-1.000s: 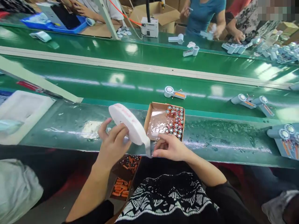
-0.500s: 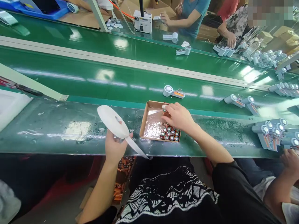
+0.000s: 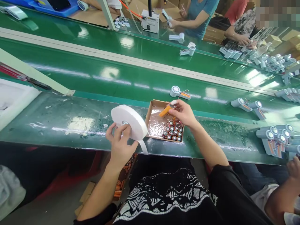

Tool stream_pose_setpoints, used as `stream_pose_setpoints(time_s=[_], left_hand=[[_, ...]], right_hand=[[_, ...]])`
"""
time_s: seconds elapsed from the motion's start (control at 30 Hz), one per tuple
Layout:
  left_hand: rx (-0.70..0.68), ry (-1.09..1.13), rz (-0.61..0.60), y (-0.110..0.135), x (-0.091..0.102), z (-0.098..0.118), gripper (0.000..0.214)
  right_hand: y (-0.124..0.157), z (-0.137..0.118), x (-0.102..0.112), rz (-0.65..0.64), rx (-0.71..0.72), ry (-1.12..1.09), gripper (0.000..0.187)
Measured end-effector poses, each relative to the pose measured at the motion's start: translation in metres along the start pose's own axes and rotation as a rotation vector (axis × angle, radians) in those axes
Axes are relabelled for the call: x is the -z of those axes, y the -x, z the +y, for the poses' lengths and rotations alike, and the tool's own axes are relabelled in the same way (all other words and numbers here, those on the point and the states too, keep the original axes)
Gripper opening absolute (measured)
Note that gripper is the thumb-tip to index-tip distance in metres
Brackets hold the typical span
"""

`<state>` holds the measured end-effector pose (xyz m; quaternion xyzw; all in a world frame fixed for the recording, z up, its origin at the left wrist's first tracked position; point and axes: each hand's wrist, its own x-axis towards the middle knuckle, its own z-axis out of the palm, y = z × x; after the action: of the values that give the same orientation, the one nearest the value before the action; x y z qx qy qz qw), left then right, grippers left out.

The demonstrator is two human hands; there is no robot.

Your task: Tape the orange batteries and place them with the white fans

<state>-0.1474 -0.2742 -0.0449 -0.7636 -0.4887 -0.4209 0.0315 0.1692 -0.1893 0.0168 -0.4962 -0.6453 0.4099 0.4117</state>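
Observation:
My left hand (image 3: 120,142) grips a large white roll of tape (image 3: 129,122) from below, holding it just above the near green ledge; a loose strip hangs down from the roll. My right hand (image 3: 184,113) hovers over a shallow cardboard box (image 3: 154,125) and pinches an orange battery cell (image 3: 165,111) lifted out of it. Several more cells (image 3: 173,131) stand upright in the box's right half. The box's left half shows a shiny bare lining.
A white fan unit (image 3: 179,92) lies on the green conveyor belt (image 3: 105,78) behind the box; several more (image 3: 274,136) pile up at right. Other people work across the belt and at my right. A box of orange cells (image 3: 122,184) sits below the ledge. A white tray (image 3: 14,100) is at left.
My right hand left the tape's loose end, reached into the box and lifted out one orange cell. My left hand shifted the tape roll slightly right, still holding it.

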Motion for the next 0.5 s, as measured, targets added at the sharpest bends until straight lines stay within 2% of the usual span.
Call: stream_pose_setpoints(time_s=[0.07,0.13,0.23,0.33,0.4,0.5], left_hand=[[-0.078,-0.106,0.018,-0.005,0.006,0.008,0.066],[-0.119,-0.171,0.008,-0.009,0.010,0.016,0.066],[-0.158,-0.219,-0.014,-0.012,0.011,0.024,0.065],[-0.205,-0.242,-0.031,-0.014,0.009,0.030,0.069],[-0.233,-0.252,-0.045,-0.016,0.009,0.033,0.075],[-0.264,-0.292,-0.063,-0.023,0.013,0.035,0.083]], right_hand=[[0.009,-0.012,0.001,0.028,0.082,-0.287,0.043],[0.020,-0.030,-0.002,-0.011,0.154,-0.312,0.043],[0.031,-0.053,-0.011,-0.030,0.256,-0.039,0.030],[0.033,-0.063,-0.018,0.066,0.321,0.213,0.023],[0.032,-0.063,-0.021,0.095,0.334,0.299,0.025],[0.031,-0.061,-0.020,0.042,0.341,0.359,0.029]])
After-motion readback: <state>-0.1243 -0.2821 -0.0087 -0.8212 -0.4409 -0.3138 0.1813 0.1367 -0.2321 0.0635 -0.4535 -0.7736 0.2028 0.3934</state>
